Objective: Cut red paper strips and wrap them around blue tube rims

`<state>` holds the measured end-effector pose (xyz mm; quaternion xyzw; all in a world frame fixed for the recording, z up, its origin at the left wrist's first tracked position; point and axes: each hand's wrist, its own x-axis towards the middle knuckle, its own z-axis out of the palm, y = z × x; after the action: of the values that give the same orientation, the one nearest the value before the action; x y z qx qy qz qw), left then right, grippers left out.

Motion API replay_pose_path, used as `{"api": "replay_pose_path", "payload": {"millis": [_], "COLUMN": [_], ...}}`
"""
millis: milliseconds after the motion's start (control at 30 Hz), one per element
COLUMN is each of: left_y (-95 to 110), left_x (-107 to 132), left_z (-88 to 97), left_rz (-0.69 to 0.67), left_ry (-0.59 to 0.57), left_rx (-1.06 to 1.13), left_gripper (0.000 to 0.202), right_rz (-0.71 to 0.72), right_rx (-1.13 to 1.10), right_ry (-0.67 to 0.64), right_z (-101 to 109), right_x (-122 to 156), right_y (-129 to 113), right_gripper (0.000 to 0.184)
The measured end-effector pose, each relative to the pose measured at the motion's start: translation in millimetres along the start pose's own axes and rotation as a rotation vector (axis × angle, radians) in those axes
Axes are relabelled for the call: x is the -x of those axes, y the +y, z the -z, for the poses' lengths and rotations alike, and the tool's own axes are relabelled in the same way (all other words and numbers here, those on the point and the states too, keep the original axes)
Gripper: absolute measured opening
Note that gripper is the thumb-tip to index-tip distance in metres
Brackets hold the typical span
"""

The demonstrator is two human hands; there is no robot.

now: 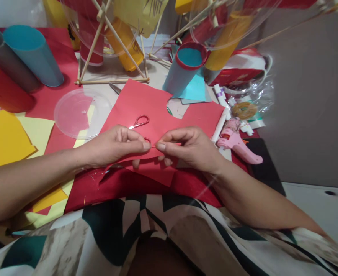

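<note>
The fingertips [141,145] of the left hand [114,147] and right hand [188,147] almost meet, both pinched tight on the red paper [134,99] in the middle of the frame, with the little scissors [139,122] lying just above, nearer the left hand.

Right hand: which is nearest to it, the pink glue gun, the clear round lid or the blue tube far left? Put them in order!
From the right hand, pinching the red paper:
1. Pink glue gun, just to its right.
2. Clear round lid, across on the left.
3. Blue tube, far back left.
</note>
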<state>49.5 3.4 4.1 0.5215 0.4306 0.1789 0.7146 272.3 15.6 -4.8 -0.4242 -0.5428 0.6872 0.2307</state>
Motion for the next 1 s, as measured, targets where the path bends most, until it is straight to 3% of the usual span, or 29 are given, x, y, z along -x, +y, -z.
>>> {"api": "replay_pose_path", "payload": {"millis": [100,267,433,800,1000], "left_y": [-3,-5,-4,-9,-4], "left_x": [-2,-4,-2,2,-1], "left_z": [-0.6,-2.8,-1.4,-12.5,-2.5], "left_rz": [-0.028,0.020,-0.011,-0.191,-0.094], "left_ry": [-0.003,-0.021,0.021,0.112,0.017], "left_rx": [0.043,0.164,-0.025,-0.210,-0.198], "left_gripper": [0.042,0.029,0.033,0.029,0.031], "right_rz": [0.024,0.100,0.125,-0.018,-0.021], "right_rx": [-0.011,0.062,0.113,0.038,0.001], "right_ry": [-0.005,-0.047,-0.041,-0.056,-0.041], "right_z": [-1,0,1,-3,-1], "right_x": [2,3,4,2,3], "right_y": [-1,-4,-2,-2,-1], "right_gripper": [0.027,0.014,0.011,0.026,0.028]}}
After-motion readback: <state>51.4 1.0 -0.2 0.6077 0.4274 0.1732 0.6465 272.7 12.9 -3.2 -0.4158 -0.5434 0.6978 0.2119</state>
